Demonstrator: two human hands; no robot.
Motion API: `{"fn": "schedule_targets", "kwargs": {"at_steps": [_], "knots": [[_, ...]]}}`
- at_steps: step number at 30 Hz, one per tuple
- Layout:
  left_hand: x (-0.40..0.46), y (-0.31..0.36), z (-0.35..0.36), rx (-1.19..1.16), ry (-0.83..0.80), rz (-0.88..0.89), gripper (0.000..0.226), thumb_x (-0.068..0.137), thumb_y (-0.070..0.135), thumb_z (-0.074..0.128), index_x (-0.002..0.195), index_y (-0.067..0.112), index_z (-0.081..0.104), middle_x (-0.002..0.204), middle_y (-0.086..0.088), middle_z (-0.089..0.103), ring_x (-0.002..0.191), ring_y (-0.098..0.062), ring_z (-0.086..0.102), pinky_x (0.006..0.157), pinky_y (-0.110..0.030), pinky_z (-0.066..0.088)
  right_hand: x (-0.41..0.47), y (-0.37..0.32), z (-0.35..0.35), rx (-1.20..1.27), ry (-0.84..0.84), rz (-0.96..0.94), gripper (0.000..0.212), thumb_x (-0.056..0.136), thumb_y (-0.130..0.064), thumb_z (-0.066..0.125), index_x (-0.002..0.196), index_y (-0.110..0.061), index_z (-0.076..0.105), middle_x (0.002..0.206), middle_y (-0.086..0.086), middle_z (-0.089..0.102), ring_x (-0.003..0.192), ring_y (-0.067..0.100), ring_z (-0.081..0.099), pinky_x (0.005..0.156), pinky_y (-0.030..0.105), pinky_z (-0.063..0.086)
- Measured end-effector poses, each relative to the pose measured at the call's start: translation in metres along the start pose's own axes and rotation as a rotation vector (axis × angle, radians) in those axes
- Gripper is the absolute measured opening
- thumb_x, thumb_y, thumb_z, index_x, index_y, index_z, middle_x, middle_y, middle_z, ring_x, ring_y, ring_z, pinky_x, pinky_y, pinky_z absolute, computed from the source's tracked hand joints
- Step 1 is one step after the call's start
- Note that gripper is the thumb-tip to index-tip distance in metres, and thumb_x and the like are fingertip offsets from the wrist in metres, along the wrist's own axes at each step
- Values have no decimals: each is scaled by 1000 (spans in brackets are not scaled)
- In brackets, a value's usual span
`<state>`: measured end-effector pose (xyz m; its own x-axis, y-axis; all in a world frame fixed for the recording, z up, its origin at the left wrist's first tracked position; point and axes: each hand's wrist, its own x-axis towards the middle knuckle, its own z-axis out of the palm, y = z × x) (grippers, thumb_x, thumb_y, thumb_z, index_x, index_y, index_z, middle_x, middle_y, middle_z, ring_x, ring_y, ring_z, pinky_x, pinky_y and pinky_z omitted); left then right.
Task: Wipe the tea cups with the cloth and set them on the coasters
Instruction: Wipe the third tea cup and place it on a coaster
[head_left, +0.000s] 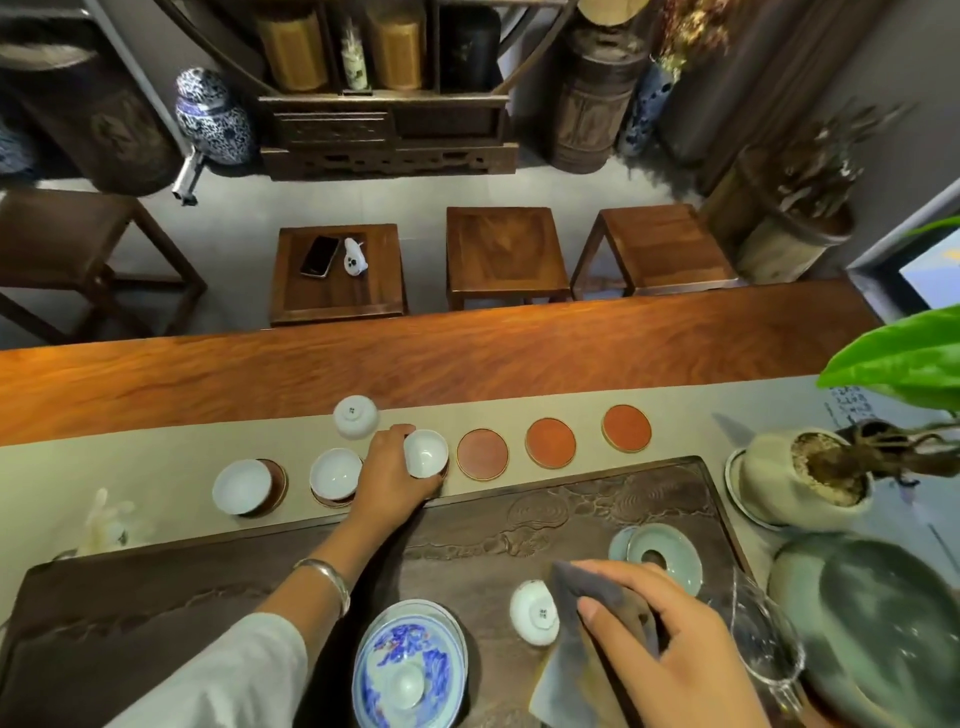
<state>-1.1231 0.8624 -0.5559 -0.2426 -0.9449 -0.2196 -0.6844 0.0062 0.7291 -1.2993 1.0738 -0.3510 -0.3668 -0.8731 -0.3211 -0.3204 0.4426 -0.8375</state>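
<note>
Right now my left hand (392, 470) curls round a white cup (426, 453) and holds it on a coaster on the pale runner (156, 483), near the far edge of the dark carved tray (597, 499). Two more cups sit upright on coasters to its left: one close by (335, 474), one farther along (242, 486). Another cup (355, 416) lies upside down on the runner, just behind them, near the bare wood of the table (467, 353). Three coasters wait in a row to the right, a brown one (482, 453) and two orange ones (550, 442) (627, 428).

My right hand (670, 644) pinches the grey cloth (576, 654) over the near right part of the tray. One more cup (535, 612) lies upside down on the tray, touching the cloth. A blue and white lidded bowl (410, 662) stands at the tray's near edge. A pale green dish (665, 558) rests by the tray's right edge.
</note>
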Motion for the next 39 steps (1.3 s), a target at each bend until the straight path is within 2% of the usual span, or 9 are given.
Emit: {"fn": "schedule_targets", "kwargs": {"at_steps": [4,10,12,19,24,27,30,35,39], "knots": [[-2,6,-2,-42,-36,-2,88,71,25,87,145,16,40,138,-8,48,127,-24,47,98,-29,34,2,1,0,-5,21,-13,37,79,-12,72,88,-48,70,95,-16,69,94,-8,60,77,11,45],[-31,57,-31,-213,9,245,37,87,24,72,120,34,61,125,11,59,116,1,51,102,-26,41,1,-5,2,1,46,-24,26,82,-14,70,92,-38,72,97,-11,70,94,-4,61,78,13,46],[-49,82,-43,-293,-105,294,27,88,23,70,110,39,65,115,18,64,112,4,56,98,-20,43,-2,-7,2,-11,57,-37,24,84,-16,69,95,-37,71,98,-13,68,96,-2,60,80,15,46],[-112,135,-70,-504,-647,315,26,83,16,70,108,21,71,102,5,72,98,-7,67,87,-18,51,-17,-15,9,15,131,-84,23,84,-13,66,93,-34,71,96,-11,69,94,-1,61,79,16,47],[-131,144,-73,-501,-656,393,15,86,1,73,95,13,73,88,-14,69,84,-11,63,81,-21,52,-42,-15,14,57,182,-110,23,86,-17,65,98,-36,70,99,-13,69,97,0,61,80,20,48],[-138,144,-72,-506,-668,437,14,87,1,72,89,14,72,82,-5,66,79,-10,61,77,-23,50,-58,-9,17,139,238,-45,20,85,-18,68,98,-33,67,99,-14,70,96,-3,62,82,21,49],[-142,141,-67,-529,-671,426,15,88,2,71,88,17,72,75,15,66,76,-5,61,77,-21,52,-74,1,20,224,259,11,8,86,-19,67,92,-22,69,91,-1,73,90,12,68,82,34,55],[-141,130,-56,-526,-782,372,12,85,19,69,96,22,73,90,-7,69,88,-16,65,87,-28,53,-97,10,28,232,381,7,9,83,-28,67,91,-31,69,87,2,73,86,21,69,81,46,56],[-123,101,-37,-322,-672,282,20,92,8,64,104,24,68,99,-6,70,101,-23,67,100,-42,51,-107,20,20,241,454,35,14,79,-37,68,89,-27,68,83,7,72,83,29,68,79,53,53]]}}
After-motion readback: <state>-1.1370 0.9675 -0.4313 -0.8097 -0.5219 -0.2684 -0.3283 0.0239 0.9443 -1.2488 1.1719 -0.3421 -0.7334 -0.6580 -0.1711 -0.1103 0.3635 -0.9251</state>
